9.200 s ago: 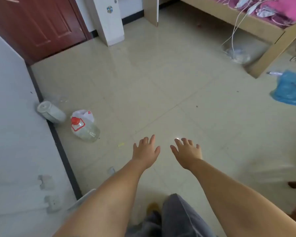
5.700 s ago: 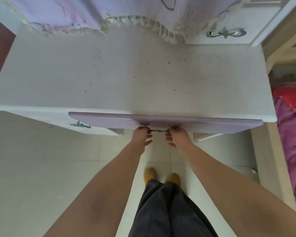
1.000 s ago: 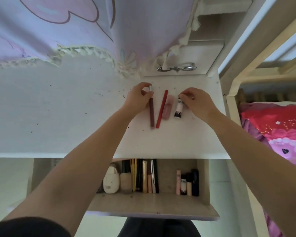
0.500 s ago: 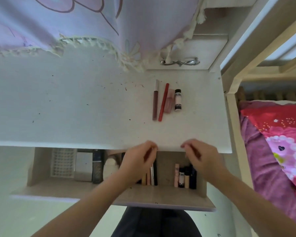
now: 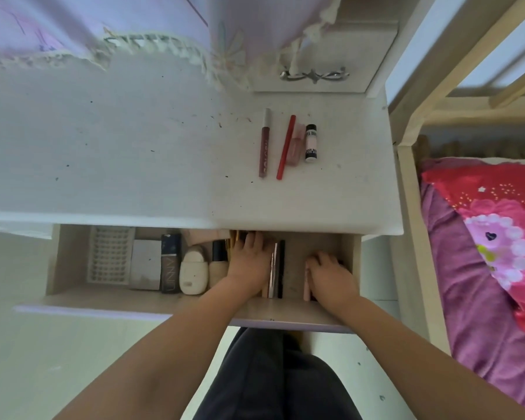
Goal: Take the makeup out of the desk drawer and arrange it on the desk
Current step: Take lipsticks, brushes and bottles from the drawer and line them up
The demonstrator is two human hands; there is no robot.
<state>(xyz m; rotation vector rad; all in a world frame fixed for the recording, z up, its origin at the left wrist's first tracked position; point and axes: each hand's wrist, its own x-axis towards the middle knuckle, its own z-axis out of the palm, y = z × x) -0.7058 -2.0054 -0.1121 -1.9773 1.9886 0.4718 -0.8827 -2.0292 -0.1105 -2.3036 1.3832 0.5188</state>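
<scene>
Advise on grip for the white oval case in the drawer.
Pinch the white oval case across its rounded sides, coming from above. It lies flat, wedged between the dark box and a cream bottle, so probably only its top is free.

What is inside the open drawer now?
The drawer holds a white grid tray, a pale compact, a dark tube, a white case and slim sticks. Both hands cover the items beneath them.
</scene>
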